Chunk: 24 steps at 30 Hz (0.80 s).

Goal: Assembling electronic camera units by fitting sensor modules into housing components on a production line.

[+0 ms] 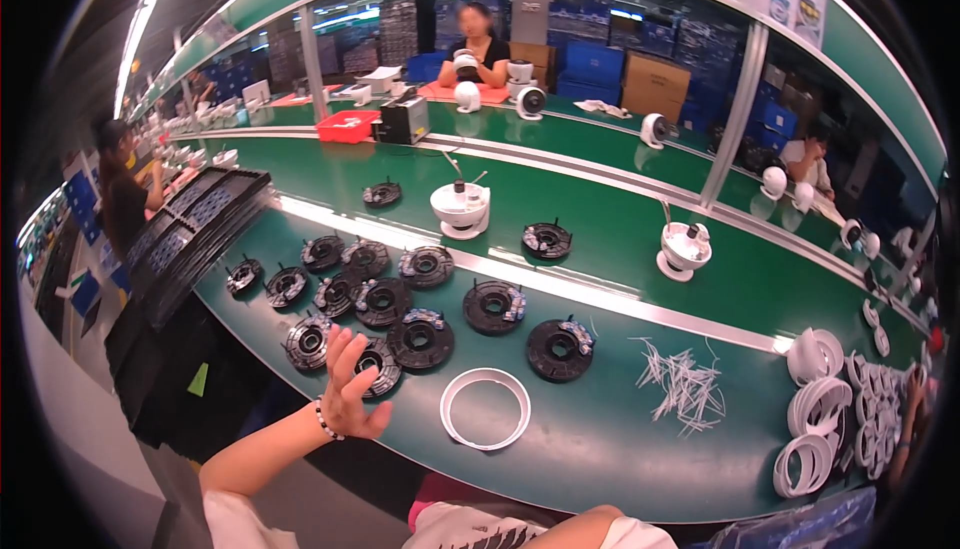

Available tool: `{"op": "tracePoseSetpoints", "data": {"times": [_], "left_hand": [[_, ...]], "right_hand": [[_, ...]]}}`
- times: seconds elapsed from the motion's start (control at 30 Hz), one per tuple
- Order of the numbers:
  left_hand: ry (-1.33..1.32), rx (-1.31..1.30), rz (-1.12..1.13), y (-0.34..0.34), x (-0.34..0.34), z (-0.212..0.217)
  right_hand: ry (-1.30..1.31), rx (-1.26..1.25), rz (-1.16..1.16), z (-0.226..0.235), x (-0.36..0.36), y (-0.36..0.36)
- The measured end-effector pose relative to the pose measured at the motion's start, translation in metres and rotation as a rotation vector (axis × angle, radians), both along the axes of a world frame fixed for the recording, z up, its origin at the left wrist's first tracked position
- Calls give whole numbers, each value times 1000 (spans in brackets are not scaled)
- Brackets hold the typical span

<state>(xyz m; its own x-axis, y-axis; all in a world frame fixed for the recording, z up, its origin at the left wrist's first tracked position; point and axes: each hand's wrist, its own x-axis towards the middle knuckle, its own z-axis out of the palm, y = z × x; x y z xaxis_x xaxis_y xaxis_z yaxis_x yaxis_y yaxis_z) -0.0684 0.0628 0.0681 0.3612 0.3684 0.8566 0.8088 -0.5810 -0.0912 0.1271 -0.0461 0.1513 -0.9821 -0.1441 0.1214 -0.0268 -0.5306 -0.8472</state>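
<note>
My left hand [352,389] is raised over the near edge of the workbench, its fingers spread and nothing held in them. Beneath and beside it lies a black round plastic housing [380,367], partly covered by the hand. To its right a white plastic ring [447,411] lies flat on the bench. Several similar black housings, some with small circuit boards like this one [494,307], spread out beyond the hand. Of my right arm only a bare part [575,527] shows at the lower edge; the right hand is out of the picture.
White strips [685,386] lie in a loose pile to the right. Stacked white rings [806,464] stand at the right end, near another person's hand [914,389]. Dark trays [200,224] are piled at left. White bases [461,211] with wires stand on the green conveyor [590,239].
</note>
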Motion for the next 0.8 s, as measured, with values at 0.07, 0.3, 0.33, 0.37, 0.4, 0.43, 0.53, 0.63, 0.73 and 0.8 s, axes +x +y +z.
{"op": "tracePoseSetpoints", "data": {"times": [0.07,0.3,0.33,0.37,0.4,0.43,0.53,0.63,0.73,0.8], "left_hand": [[43,34,-67,21,8,1],[102,-108,-163,165,82,61],[118,-164,-177,192,84,56],[134,-219,-190,221,86,47],[162,-265,-170,246,83,37],[188,-314,-148,268,81,26],[343,-632,-9,315,93,-2],[490,-797,180,357,139,-29],[516,-846,246,371,152,-47],[419,-744,217,378,147,-67]], "right_hand": [[210,207,-40,17,18,12],[270,840,-463,-30,100,87],[147,965,-688,-33,106,91],[22,1042,-909,-32,113,95],[-62,1137,-1023,-46,118,98],[-149,1229,-1134,-68,124,97],[-230,1318,-1305,-102,137,99],[-457,1320,-1428,-138,155,98],[-459,1326,-1459,-138,154,96],[-429,1379,-1436,-140,152,99]]}}
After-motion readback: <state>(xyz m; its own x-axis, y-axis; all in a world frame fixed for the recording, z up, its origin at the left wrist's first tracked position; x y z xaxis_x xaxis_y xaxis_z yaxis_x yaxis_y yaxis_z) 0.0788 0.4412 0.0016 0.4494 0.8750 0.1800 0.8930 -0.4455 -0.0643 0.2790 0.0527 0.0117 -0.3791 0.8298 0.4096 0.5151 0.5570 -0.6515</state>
